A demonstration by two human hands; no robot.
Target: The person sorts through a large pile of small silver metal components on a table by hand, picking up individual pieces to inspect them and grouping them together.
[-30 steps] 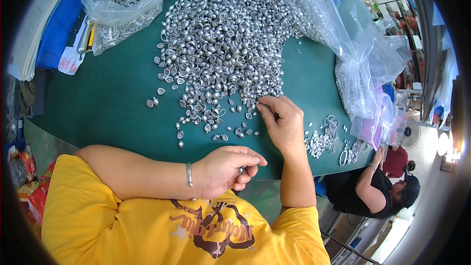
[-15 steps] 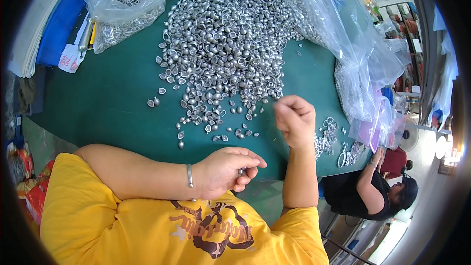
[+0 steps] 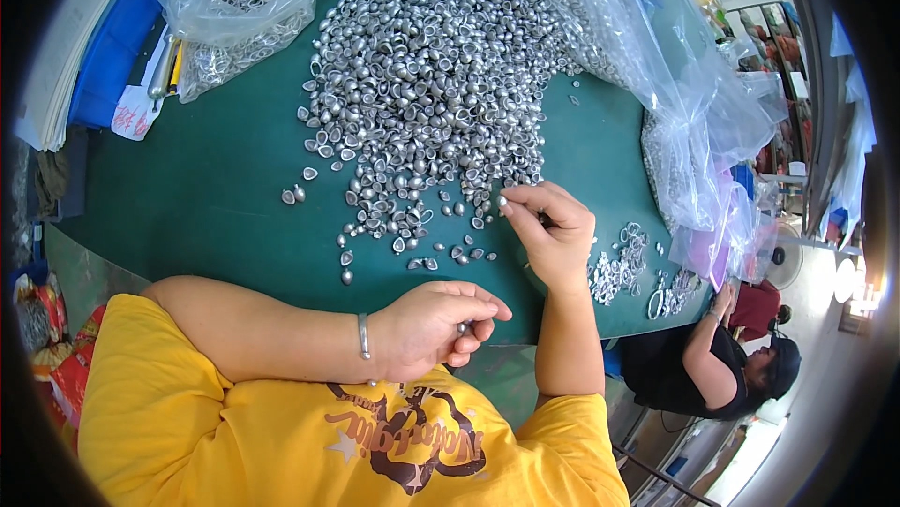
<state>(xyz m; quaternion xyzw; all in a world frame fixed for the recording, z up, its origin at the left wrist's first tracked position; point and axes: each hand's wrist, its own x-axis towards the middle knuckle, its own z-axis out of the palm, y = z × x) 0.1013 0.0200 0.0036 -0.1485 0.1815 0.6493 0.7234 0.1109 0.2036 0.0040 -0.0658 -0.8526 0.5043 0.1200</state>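
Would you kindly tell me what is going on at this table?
A person's right hand is by the near edge of a large pile of silvery metal pieces on a green table; whether it grips one is unclear. A small metal piece shows in the partly curled left hand. Other silvery parts lie right of the right hand.

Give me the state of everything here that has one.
Left hand, curled around a metal piece
Right hand, thumb near forefinger, grip unclear
Metal heap, loose-edged
Left bag, part-filled
Right bag, crumpled
Links, clustered
Bracelet, worn
Fan, spin unclear
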